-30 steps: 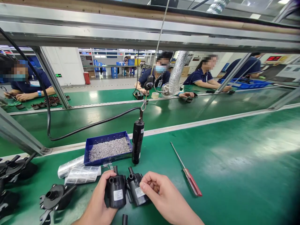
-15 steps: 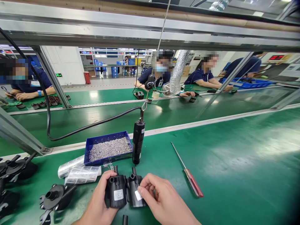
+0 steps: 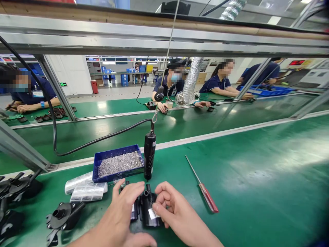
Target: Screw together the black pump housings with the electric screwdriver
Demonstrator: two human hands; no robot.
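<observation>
Two black cylindrical pump housings stand side by side in front of me. My left hand (image 3: 119,212) is open, fingers and thumb spread, in front of the left housing (image 3: 136,213) and covering most of it. At the right housing (image 3: 146,206), my right hand (image 3: 173,206) has its fingers curled and its thumb at the edge of a white label (image 3: 153,214). The label sits tilted against the housing's front. Just behind the housings a black electric screwdriver (image 3: 149,154) hangs on a cord, tip down.
Behind lies a blue tray (image 3: 99,176) of small metal parts, with rolls of clear labels (image 3: 88,192) before it. More black housings (image 3: 63,218) are at left. A red-handled screwdriver (image 3: 208,197) lies at right. Co-workers (image 3: 218,84) sit beyond the metal frame.
My left hand has let go of the left housing, opened and moved across in front of it. My right hand remains at the label on the right housing. The view has shifted slightly.
</observation>
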